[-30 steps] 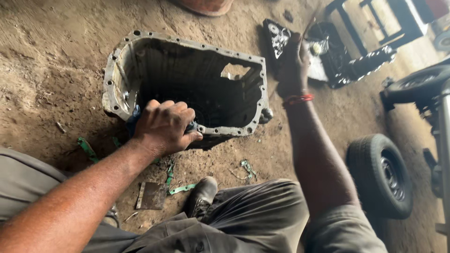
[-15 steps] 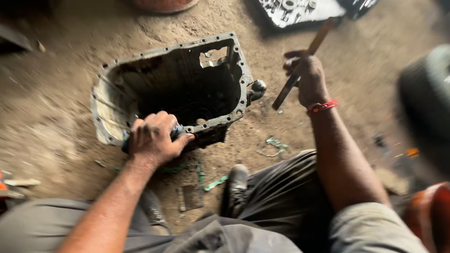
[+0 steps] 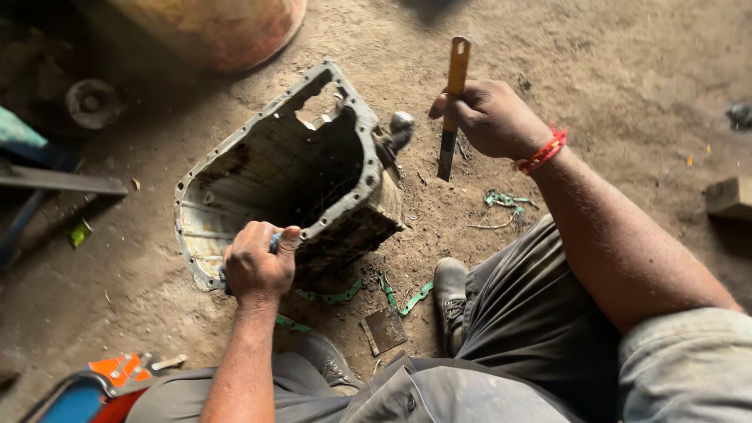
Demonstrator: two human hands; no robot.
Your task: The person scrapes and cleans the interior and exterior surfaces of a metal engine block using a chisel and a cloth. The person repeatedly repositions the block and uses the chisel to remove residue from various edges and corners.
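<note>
Lying tilted on the dirt floor (image 3: 627, 70), the metal casing (image 3: 290, 180) looks heavy, stiff and sharp-rimmed, so its bolt flange is the sound place to hold. The left hand (image 3: 257, 266) is clenched on that near rim; the right hand (image 3: 489, 117) grasps a flat scraper (image 3: 452, 102) upright. Half a second ago the scraper slanted lower, nearer the casing.
</note>
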